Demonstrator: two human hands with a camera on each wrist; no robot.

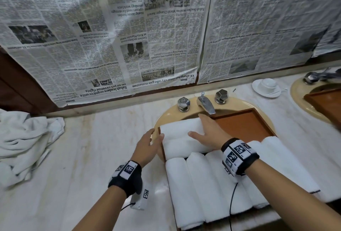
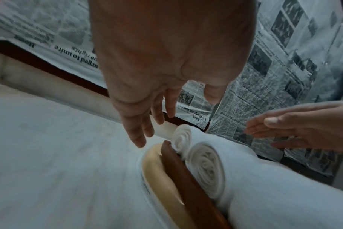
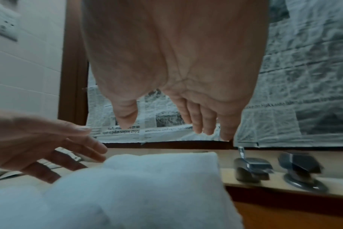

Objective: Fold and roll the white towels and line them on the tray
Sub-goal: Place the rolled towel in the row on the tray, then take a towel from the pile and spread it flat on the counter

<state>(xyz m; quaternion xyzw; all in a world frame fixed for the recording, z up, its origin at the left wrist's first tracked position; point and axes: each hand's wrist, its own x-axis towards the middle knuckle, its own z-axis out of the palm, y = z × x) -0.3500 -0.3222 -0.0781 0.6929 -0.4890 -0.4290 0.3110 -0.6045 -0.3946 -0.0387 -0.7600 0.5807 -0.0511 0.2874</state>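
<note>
A brown wooden tray (image 1: 245,125) lies across the beige sink. Two rolled white towels lie crosswise at its far left, the far roll (image 1: 179,127) and the near roll (image 1: 184,147). Several more rolls (image 1: 199,184) lie lengthwise in a row in front. My right hand (image 1: 204,131) is open with straight fingers at the right end of the far roll (image 3: 162,167); whether it touches it I cannot tell. My left hand (image 1: 150,141) is open beside the rolls' spiral left ends (image 2: 206,167), just outside the tray's left rim (image 2: 186,178). Neither hand holds anything.
A heap of unfolded white towels (image 1: 24,142) lies on the marble counter at far left. A chrome tap (image 1: 205,103) with two knobs stands behind the tray. A white cup and saucer (image 1: 266,85) sit at back right, near a second sink with another tray (image 1: 326,105). Newspaper covers the wall.
</note>
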